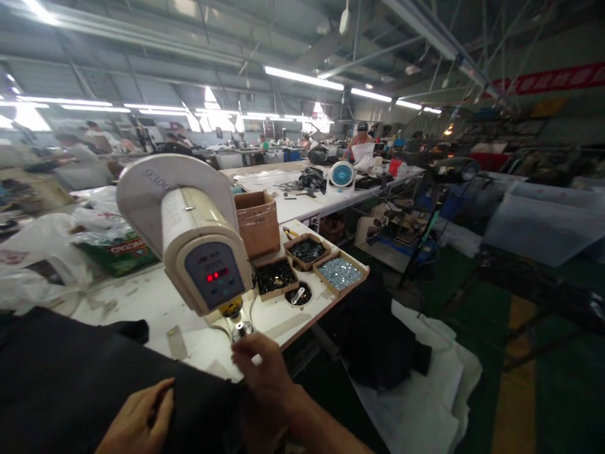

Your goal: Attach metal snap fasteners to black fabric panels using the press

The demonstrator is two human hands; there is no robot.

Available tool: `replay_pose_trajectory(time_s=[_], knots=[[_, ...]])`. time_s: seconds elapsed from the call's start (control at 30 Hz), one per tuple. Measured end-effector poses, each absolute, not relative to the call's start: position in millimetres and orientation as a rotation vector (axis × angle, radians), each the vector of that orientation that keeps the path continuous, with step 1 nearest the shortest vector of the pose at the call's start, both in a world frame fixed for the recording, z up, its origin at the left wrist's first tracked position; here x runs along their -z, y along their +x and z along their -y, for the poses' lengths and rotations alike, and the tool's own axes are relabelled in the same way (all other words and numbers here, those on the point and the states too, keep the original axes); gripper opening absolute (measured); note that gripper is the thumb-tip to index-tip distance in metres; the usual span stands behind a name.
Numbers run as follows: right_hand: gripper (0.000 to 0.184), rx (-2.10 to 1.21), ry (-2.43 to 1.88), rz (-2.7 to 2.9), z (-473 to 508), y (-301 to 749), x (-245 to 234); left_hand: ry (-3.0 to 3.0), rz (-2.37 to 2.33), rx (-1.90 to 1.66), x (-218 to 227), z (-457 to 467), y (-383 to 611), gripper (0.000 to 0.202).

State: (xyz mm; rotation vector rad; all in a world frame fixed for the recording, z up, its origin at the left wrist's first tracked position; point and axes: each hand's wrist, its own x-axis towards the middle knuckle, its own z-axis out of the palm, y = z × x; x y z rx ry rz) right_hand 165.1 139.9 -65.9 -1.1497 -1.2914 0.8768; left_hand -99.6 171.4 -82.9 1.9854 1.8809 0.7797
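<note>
A cream press machine (189, 233) with a red digit display stands on the white worktable (155, 302). Black fabric (61, 384) lies across the table's near side. My left hand (139, 419) rests flat on the fabric with its fingers together. My right hand (262, 372) pinches the fabric's edge just below the machine's metal die (242, 330). Whether a small part sits in those fingers is hidden.
Behind the machine stand a brown cardboard box (258, 222) and several small trays of dark and silvery fasteners (341, 272). Plastic bags (42, 258) pile at the left. More black cloth (378, 347) lies on the floor at right. People work at far tables.
</note>
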Motion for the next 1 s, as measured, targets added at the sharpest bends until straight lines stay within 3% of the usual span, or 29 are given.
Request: replay_pose_trajectory(time_s=[0.13, 0.27, 0.53, 0.7, 1.0], knots=[[0.047, -0.71, -1.287, 1.004, -162, 245, 46, 1.845, -2.007, -0.488, 57, -171, -93, 0.04], [0.062, -0.461, -1.542, 1.116, -208, 319, 24, 1.828, -2.128, -0.359, 42, -169, -79, 0.041], [0.022, -0.479, -1.692, 1.81, -278, 355, 2, 1.971, -2.121, -0.445, 58, -165, -82, 0.038], [0.02, -0.384, -1.917, 2.121, -306, 334, 1, 1.987, -2.127, -0.516, 63, -165, -84, 0.033], [0.038, -0.255, -2.19, 2.312, -339, 306, 21, 2.011, -2.196, -0.578, 51, -154, -74, 0.025]])
